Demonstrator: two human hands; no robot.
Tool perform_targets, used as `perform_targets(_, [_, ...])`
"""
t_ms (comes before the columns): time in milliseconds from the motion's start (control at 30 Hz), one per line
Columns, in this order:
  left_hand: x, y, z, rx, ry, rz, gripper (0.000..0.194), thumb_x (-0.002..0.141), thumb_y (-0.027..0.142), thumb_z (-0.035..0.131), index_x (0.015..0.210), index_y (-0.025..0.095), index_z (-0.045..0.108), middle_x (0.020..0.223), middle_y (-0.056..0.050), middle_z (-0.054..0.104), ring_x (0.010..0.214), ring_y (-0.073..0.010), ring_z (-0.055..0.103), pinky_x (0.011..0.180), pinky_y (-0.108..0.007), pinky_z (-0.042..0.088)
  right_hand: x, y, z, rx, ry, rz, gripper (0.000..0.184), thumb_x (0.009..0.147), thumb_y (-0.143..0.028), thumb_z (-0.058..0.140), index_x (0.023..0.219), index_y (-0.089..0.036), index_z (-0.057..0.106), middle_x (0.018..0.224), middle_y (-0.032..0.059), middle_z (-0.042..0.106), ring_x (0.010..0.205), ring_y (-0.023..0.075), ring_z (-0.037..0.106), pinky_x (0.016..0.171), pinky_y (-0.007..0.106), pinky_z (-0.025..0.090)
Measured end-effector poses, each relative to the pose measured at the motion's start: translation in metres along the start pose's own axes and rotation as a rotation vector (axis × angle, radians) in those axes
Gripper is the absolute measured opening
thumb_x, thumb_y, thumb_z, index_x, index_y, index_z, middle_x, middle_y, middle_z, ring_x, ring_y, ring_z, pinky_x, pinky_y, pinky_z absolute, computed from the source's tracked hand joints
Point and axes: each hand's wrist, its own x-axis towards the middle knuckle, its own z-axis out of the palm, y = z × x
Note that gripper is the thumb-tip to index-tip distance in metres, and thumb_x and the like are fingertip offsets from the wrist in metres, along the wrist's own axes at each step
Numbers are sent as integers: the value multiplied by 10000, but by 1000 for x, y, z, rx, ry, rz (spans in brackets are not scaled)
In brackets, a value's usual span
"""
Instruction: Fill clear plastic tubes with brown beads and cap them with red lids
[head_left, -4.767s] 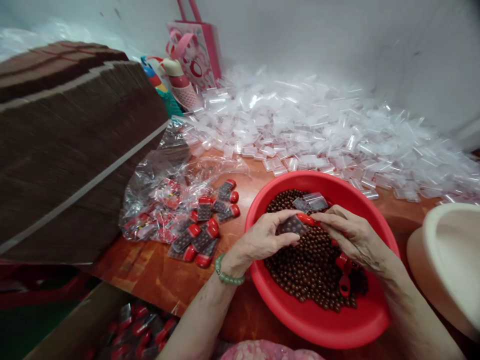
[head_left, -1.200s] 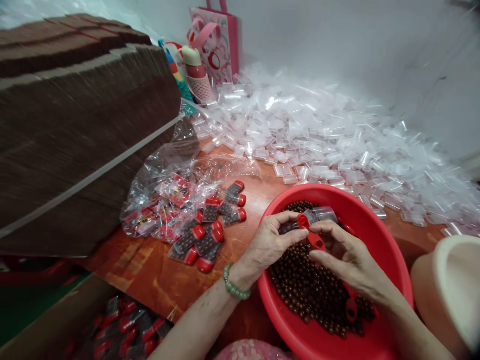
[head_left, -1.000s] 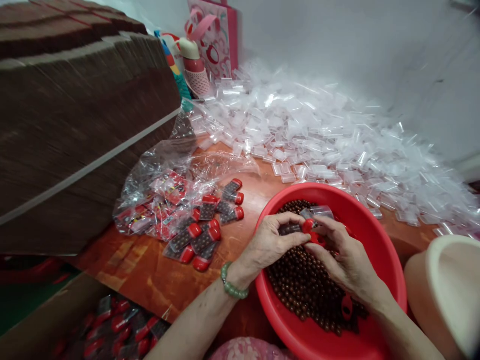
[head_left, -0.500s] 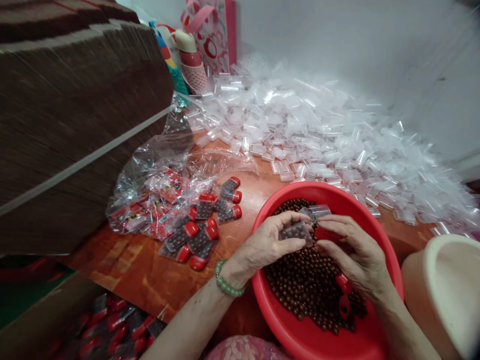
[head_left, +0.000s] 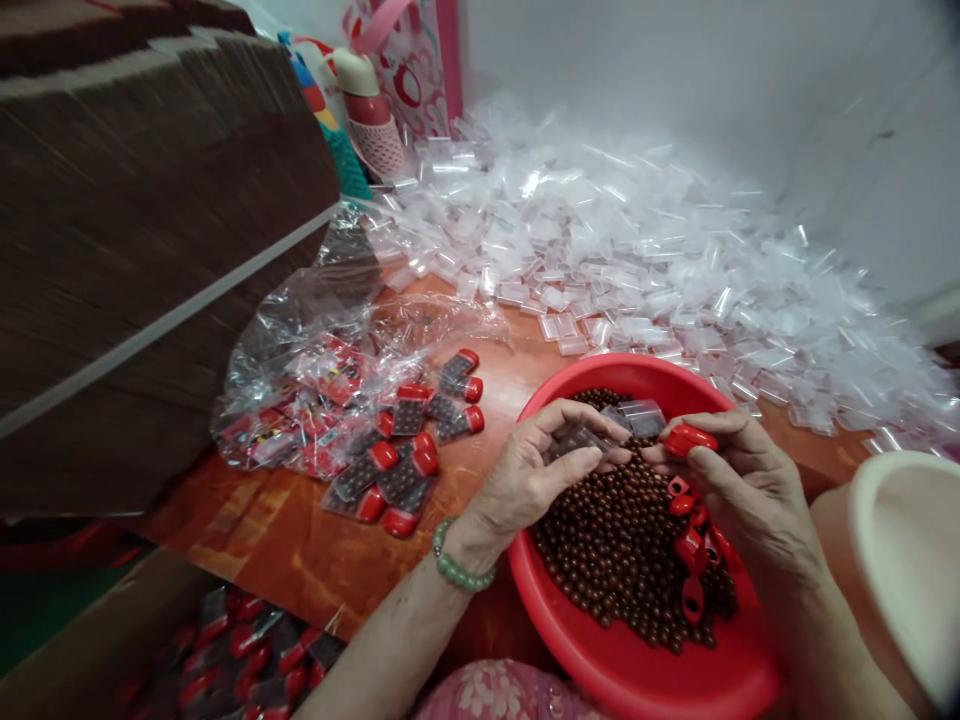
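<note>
Left hand [head_left: 551, 460], over red basin [head_left: 559, 625], is clamped on a clear case [head_left: 574, 444], dark beads showing in it. Right hand [head_left: 742, 480], also over basin, pinches a red cap [head_left: 690, 440], apart from the case. Brown beads [head_left: 615, 550] and loose caps [head_left: 691, 548] inside basin; capped cases [head_left: 409, 470] left of it, clear pile [head_left: 630, 240] behind.

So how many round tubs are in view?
2. The red tub, holding brown balls, is beneath the left hand and right hand; the cream tub is to its right, partly outside the picture. Others may be hidden.
</note>
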Motion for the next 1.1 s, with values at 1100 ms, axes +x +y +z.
perform_targets(1100, [9, -11, -6, -32, -51, -141, 338, 856, 255, 703, 1187, 199, 665, 1076, -62, 731, 904, -153, 703, 840, -265, 546, 52, -5, 45, -39, -16, -88, 196, 798, -358, 776, 940, -243, 705, 889, 5, 748, 809, 155, 708, 789, 297, 587])
